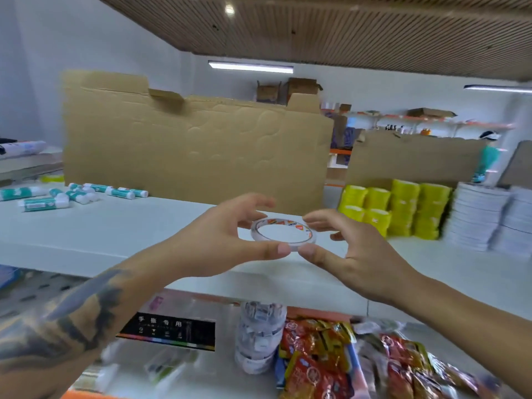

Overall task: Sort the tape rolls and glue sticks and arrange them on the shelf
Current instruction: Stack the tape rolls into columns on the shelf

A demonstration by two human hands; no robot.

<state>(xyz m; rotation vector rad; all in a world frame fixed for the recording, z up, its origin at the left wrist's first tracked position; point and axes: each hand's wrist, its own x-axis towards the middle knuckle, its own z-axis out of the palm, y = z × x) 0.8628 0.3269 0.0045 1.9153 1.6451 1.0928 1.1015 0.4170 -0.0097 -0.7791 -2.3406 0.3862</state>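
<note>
A smooth white shelf stands before a dented cardboard sheet under a ribbed ceiling. Above the shelf, the left hand and right hand each pinch the thin clear tape ring. Green-white glue sticks lie scattered left; yellow rolls stand stacked right.

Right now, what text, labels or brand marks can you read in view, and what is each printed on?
"手帐专用": white characters on the black label under the shelf edge.
Tape roll core print: orange and red marks, too blurred to read.
Glue sticks: label text too small.
Red snack packets: print blurred.
</note>
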